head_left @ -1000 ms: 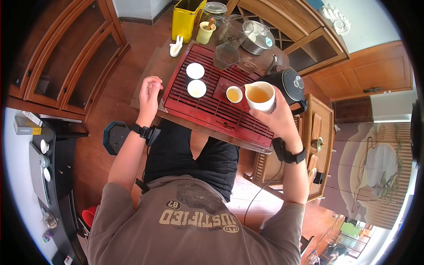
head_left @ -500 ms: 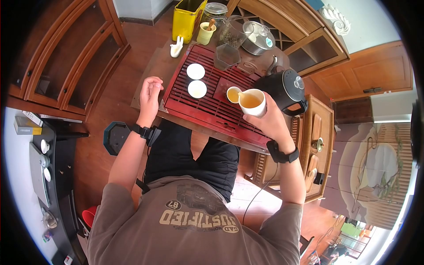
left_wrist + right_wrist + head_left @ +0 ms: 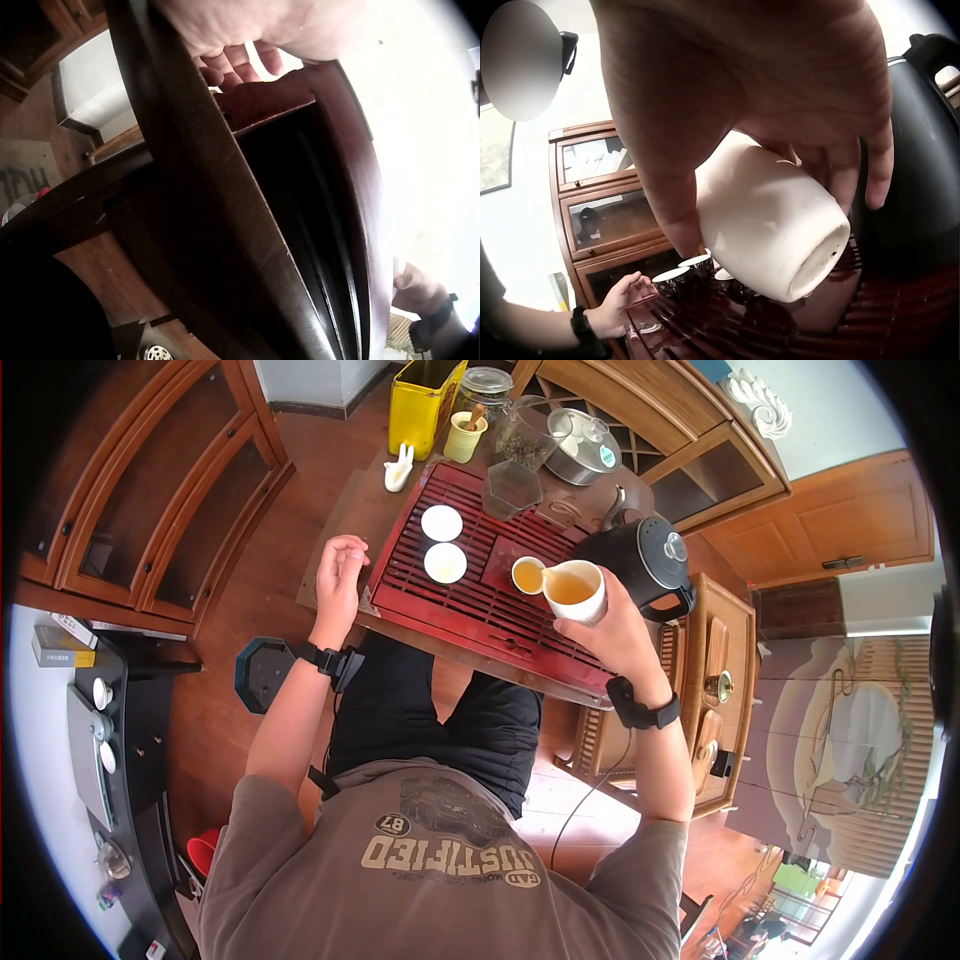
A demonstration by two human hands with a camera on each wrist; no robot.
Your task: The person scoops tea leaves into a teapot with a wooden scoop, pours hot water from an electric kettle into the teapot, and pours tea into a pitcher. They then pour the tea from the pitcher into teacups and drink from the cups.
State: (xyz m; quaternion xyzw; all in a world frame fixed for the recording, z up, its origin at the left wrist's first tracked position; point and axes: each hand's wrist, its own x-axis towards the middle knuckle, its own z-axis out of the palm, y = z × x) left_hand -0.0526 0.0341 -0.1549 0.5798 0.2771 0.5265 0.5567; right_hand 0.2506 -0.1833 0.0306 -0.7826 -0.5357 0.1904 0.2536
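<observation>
My right hand (image 3: pixel 622 632) grips a white tea pitcher (image 3: pixel 769 217), fingers and thumb around its sides. The pitcher is tilted, and amber tea shows inside it in the head view. Its spout reaches the rim of a small teacup (image 3: pixel 527 575) that holds tea of the same colour. Two more teacups, one (image 3: pixel 442 522) behind the other (image 3: pixel 445 562), stand on the left of the slatted red tea tray (image 3: pixel 470 622). My left hand (image 3: pixel 341 575) rests at the tray's left edge with loosely bent fingers and nothing in it.
A black kettle (image 3: pixel 640 565) stands close beyond my right hand. Along the back are a glass hexagonal cup (image 3: pixel 512 490), a lidded steel pot (image 3: pixel 583 448), a yellow tin (image 3: pixel 425 410), a utensil holder (image 3: pixel 465 436) and a white figurine (image 3: pixel 398 468).
My right hand has moved left with the pitcher and tipped it, bringing the spout from beside the teacup to its rim. My left hand has stayed in place.
</observation>
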